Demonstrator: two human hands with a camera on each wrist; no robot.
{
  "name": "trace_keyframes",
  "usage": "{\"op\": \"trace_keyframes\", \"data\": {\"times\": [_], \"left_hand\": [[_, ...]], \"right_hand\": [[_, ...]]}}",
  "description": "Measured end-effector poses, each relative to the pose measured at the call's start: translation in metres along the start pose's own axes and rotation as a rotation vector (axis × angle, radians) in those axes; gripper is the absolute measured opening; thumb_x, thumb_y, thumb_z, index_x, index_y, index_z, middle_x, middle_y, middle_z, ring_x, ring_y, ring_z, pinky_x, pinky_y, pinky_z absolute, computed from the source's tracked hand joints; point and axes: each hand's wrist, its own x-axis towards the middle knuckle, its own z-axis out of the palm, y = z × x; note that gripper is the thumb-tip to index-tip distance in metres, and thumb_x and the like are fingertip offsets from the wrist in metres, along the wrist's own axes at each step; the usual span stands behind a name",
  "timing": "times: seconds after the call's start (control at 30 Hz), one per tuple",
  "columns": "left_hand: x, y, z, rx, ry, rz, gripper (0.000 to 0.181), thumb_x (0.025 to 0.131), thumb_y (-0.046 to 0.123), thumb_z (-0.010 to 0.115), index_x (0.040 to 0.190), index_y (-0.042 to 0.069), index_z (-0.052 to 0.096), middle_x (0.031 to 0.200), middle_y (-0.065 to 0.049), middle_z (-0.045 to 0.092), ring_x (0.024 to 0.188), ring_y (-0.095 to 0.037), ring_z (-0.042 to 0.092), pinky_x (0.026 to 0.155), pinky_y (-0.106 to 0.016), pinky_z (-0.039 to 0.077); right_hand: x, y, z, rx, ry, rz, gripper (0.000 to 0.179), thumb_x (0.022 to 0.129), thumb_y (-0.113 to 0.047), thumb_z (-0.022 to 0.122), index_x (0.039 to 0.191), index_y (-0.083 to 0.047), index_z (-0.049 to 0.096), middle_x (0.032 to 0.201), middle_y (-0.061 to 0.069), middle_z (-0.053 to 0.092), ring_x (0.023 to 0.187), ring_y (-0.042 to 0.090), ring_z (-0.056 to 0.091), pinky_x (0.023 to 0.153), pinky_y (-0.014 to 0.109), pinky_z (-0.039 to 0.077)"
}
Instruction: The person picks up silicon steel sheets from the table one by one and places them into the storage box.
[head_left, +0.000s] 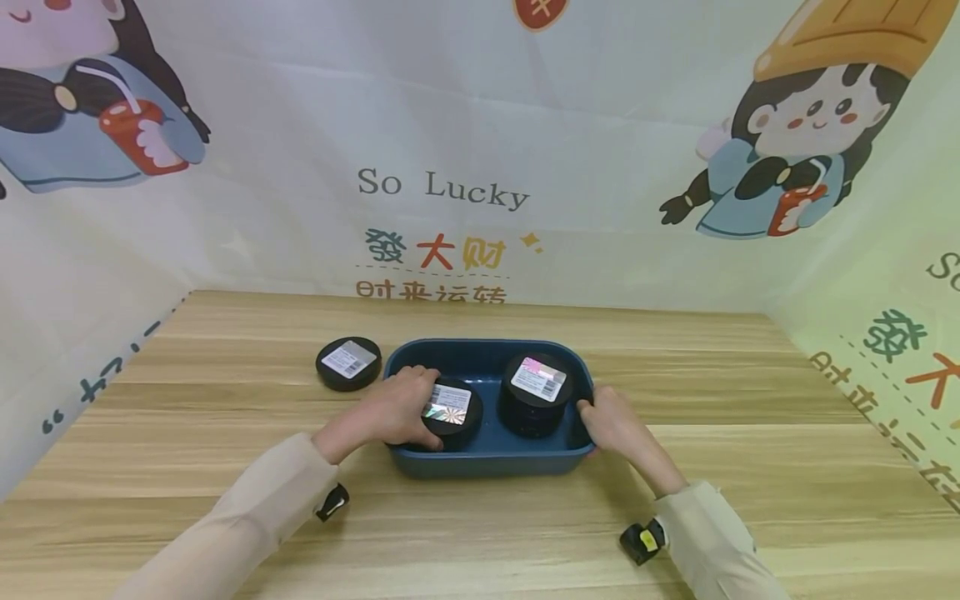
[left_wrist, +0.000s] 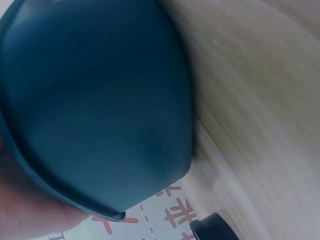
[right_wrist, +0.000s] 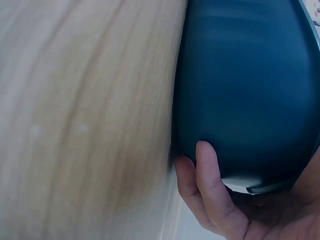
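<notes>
A dark blue plastic bin (head_left: 491,465) stands on the wooden table in the head view. My left hand (head_left: 401,408) reaches over its left end and grips a black round container (head_left: 448,408) with a white label, thumb on the near side and fingers on the far side. At the opposite end, my right hand (head_left: 617,423) holds the bin by its right wall. The right wrist view shows two fingers (right_wrist: 209,175) against the outside of that wall. A stack of black round containers (head_left: 535,396), the top one labelled, sits in the bin's right half.
Another black labelled container (head_left: 348,364) lies on the table (head_left: 187,400) just left of the bin. A printed cloth (head_left: 615,167) hangs behind and along both sides. Small black devices (head_left: 642,542) are strapped at both wrists.
</notes>
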Motion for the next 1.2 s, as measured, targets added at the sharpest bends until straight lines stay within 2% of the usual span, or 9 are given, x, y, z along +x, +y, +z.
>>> {"op": "trace_keyframes", "data": {"times": [0.17,0.37,0.5,0.8,1.2], "left_hand": [[0.003,0.002,-0.001,0.008,-0.034,-0.037,0.081,0.059,0.029,0.081,0.118,-0.012,0.043,0.106,-0.022,0.052,0.099,-0.034,0.05,0.084,-0.045,0.041],[0.005,0.005,-0.002,0.006,-0.055,-0.048,0.085,0.059,0.031,0.081,0.12,-0.013,0.041,0.109,-0.024,0.051,0.102,-0.035,0.05,0.086,-0.046,0.04],[0.006,0.005,-0.002,-0.001,-0.053,-0.056,0.086,0.059,0.032,0.081,0.12,-0.013,0.041,0.109,-0.023,0.051,0.101,-0.033,0.05,0.085,-0.046,0.041],[0.012,0.004,0.001,-0.012,-0.033,-0.033,0.08,0.058,0.03,0.081,0.116,-0.011,0.044,0.101,-0.02,0.052,0.095,-0.032,0.051,0.08,-0.046,0.042],[0.014,0.004,0.001,-0.054,-0.039,-0.035,0.085,0.059,0.027,0.082,0.121,-0.012,0.039,0.104,-0.021,0.051,0.096,-0.032,0.05,0.084,-0.042,0.042]], "right_hand": [[0.0,0.0,0.0,0.008,-0.009,0.015,0.018,0.085,-0.004,0.039,0.081,0.009,0.05,0.065,0.019,0.058,0.043,0.023,0.059,0.042,0.027,0.046],[-0.001,0.0,0.0,0.007,-0.012,0.021,0.019,0.086,-0.005,0.039,0.083,0.009,0.051,0.062,0.017,0.057,0.042,0.021,0.058,0.042,0.027,0.046],[0.0,0.0,0.0,-0.009,-0.01,0.021,0.019,0.086,-0.006,0.039,0.083,0.009,0.051,0.062,0.017,0.057,0.043,0.021,0.058,0.042,0.026,0.046],[0.0,0.0,0.0,-0.001,-0.013,0.026,0.019,0.086,-0.005,0.039,0.083,0.009,0.05,0.063,0.017,0.057,0.043,0.022,0.058,0.042,0.026,0.046],[0.0,0.0,0.0,-0.019,-0.004,0.025,0.019,0.086,-0.005,0.04,0.083,0.009,0.051,0.063,0.017,0.057,0.044,0.022,0.059,0.043,0.026,0.046]]}}
